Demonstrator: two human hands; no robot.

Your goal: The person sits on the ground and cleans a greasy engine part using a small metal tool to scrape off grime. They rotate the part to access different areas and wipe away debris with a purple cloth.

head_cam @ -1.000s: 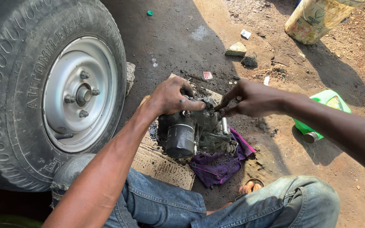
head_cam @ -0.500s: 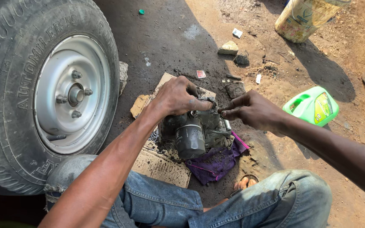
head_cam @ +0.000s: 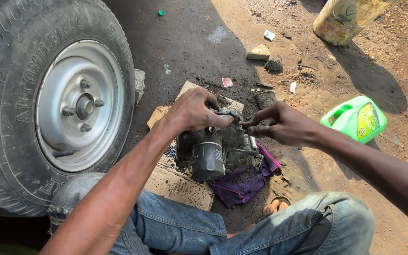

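Observation:
A dirty, oily engine part (head_cam: pixel 223 146) with a dark cylindrical filter on its front sits on a purple rag (head_cam: pixel 244 182) over a piece of cardboard (head_cam: pixel 178 184). My left hand (head_cam: pixel 192 111) grips the top of the part. My right hand (head_cam: pixel 282 123) pinches something small at the part's upper right side; what it pinches is too small to make out. My knees in blue jeans are below the part.
A large truck tyre with a silver rim (head_cam: pixel 79 106) stands at the left. A green plastic jug (head_cam: pixel 355 118) lies on the dirt at the right. A yellowish container (head_cam: pixel 345 19) stands at the top right. Stones (head_cam: pixel 259 52) and scraps lie beyond the cardboard.
Both hands keep their places on the engine part. The view has shifted a little, so the jug and the tyre sit slightly differently in the frame.

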